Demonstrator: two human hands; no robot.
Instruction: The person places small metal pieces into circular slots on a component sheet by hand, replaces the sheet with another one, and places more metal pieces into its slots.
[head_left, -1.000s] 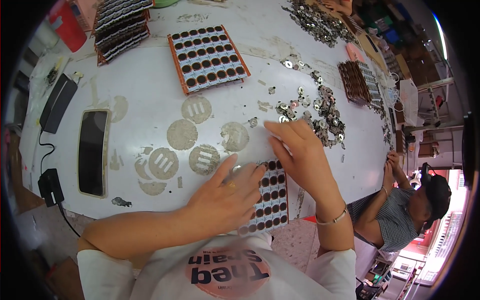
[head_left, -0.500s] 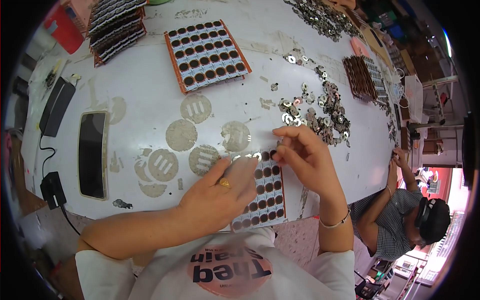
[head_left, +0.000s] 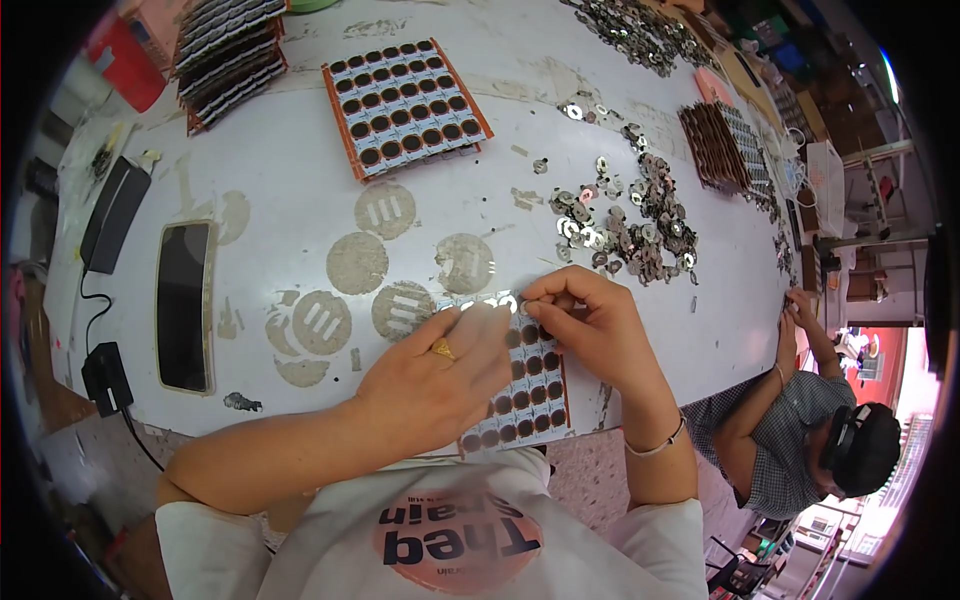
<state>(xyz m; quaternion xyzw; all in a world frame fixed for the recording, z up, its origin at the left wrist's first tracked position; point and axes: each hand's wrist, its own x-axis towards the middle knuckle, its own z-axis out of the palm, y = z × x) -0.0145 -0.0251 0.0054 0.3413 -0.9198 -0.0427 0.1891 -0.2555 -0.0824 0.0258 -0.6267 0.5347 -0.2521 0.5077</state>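
A panel (head_left: 540, 367) of round black discs on white squares, with orange edges, lies on the table near its front edge. My left hand (head_left: 450, 365), wearing a gold ring, lies over the panel's left part; its fingers are blurred and hide much of it. Shiny small metal discs (head_left: 490, 304) show along the panel's far row, beside the left fingertips. Above the far right corner, my right hand (head_left: 588, 320) pinches a small metal disc (head_left: 529, 307), partly covered by the fingertips. Loose metal discs (head_left: 655, 220) lie heaped beyond my right hand.
A stack of similar panels (head_left: 405, 110) sits farther back; more stacks stand at far left (head_left: 228, 60) and right (head_left: 725, 148). A phone (head_left: 184, 305) and a black box with a cable (head_left: 112, 215) lie left. A co-worker (head_left: 790, 430) sits at the right edge.
My right hand has moved left and down to the panel's far row, its thumb and forefinger closing in. My left hand stays over the panel. The whole view has shifted slightly.
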